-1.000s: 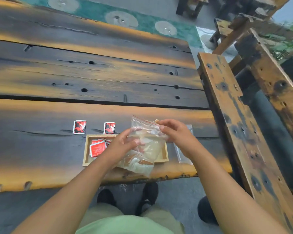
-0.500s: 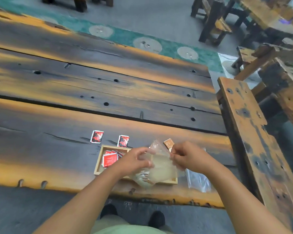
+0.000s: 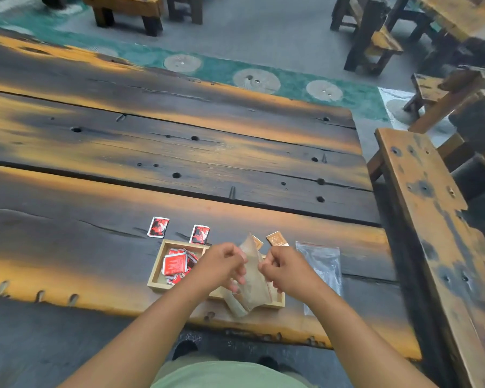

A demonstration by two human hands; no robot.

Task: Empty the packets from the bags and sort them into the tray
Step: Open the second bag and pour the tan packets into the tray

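Dark charred plank worktop (image 3: 179, 152) showing orange-yellow streaks; pale wooden tray (image 3: 155, 271) showing red-and-white foil packets (image 3: 175, 263); two red-and-black packets (image 3: 158, 227) lying beyond; tan patterned packet (image 3: 277, 238); clear red-edged plastic bag (image 3: 321, 260); teal floor mat (image 3: 221, 71) displaying beige discs.

Soft even daylight, blurred, wide-angle edge bowing

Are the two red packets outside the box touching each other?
Apart. In the head view, the left red packet and the right red packet lie beyond the wooden tray, with bare dark table showing plainly between them.
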